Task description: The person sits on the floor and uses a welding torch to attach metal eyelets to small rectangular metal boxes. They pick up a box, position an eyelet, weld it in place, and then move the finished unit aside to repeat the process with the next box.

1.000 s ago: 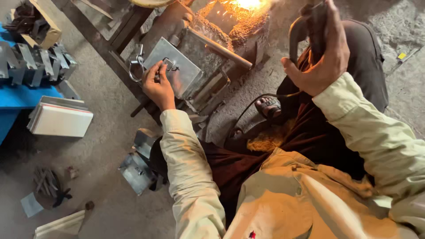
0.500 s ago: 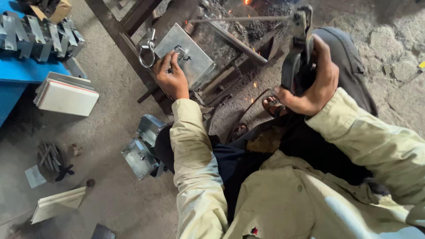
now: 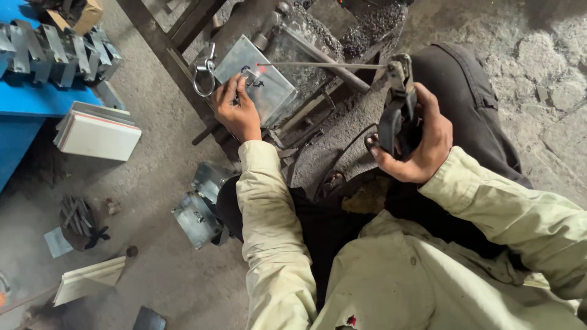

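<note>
On the far side of the scene, a grey metal plate [image 3: 260, 85] leans on a dark steel frame [image 3: 168, 46], and the left hand [image 3: 237, 111] rests on its near edge, fingers pinched closed around a small dark metal fitting [image 3: 249, 74] held against the face of the plate. To the right, the right hand [image 3: 411, 142] is wrapped fully shut around a black electrode holder [image 3: 396, 113]; its thin welding rod [image 3: 318, 64] reaches left across the gap, and the tip glows red at the plate, just beside the fitting.

Bare fingers sit very close to that glowing tip, so a small slip of the rod, or sparks thrown from the arc, could burn the left hand. Heat running through the thin plate could do the same. If the pinch on the fitting loosens, the piece could set crooked.

Near the left knee lie finished grey plates [image 3: 197, 214]; farther left are a white box [image 3: 98, 131] and a blue table [image 3: 24, 116] carrying a row of metal clips [image 3: 58, 52].
</note>
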